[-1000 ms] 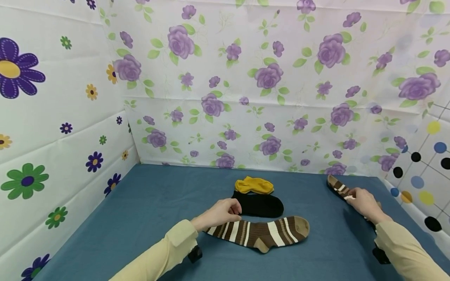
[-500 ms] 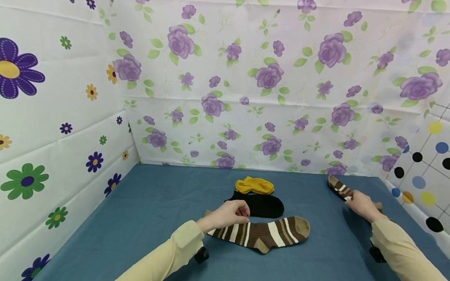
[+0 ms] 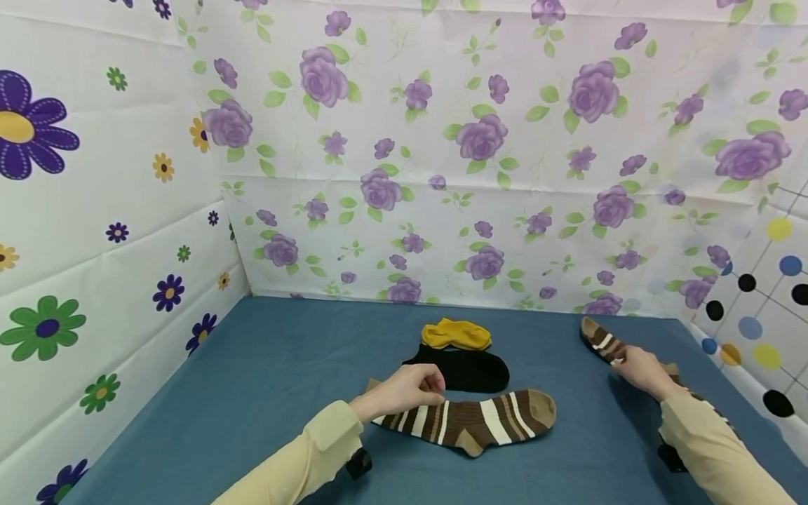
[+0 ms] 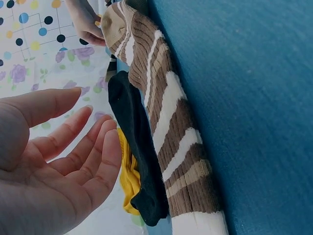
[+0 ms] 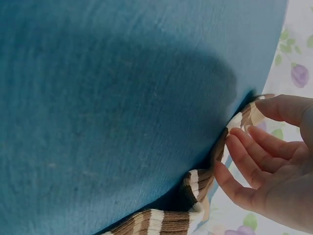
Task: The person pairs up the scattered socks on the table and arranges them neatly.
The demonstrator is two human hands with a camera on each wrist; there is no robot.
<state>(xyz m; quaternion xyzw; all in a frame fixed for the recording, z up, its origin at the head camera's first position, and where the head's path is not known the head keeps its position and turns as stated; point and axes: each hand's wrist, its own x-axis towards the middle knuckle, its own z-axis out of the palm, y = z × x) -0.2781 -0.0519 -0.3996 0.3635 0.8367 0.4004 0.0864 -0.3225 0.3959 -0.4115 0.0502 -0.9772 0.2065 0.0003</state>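
Observation:
A brown, white and tan striped sock (image 3: 486, 421) lies flat across the middle of the table. My left hand (image 3: 404, 389) hovers over its cuff end; in the left wrist view that hand's fingers (image 4: 105, 161) are loosely bent around nothing. Behind this sock lie a black sock (image 3: 473, 370) and a bunched yellow sock (image 3: 456, 334). A second striped sock (image 3: 600, 340) stretches diagonally at the right. Over it is my right hand (image 3: 644, 370), its relaxed fingertips (image 5: 234, 139) touching the sock's edge, with a gap between thumb and fingers.
Blue cloth (image 3: 284, 365) covers the table. A rose-patterned sheet (image 3: 435, 231) hangs along the back edge. Flowered sheeting (image 3: 139, 238) stands at the left, and a dotted sheet (image 3: 770, 315) borders the right side.
My left hand has shifted a little right along the striped sock. The right-hand striped sock and my right hand have moved slightly left together.

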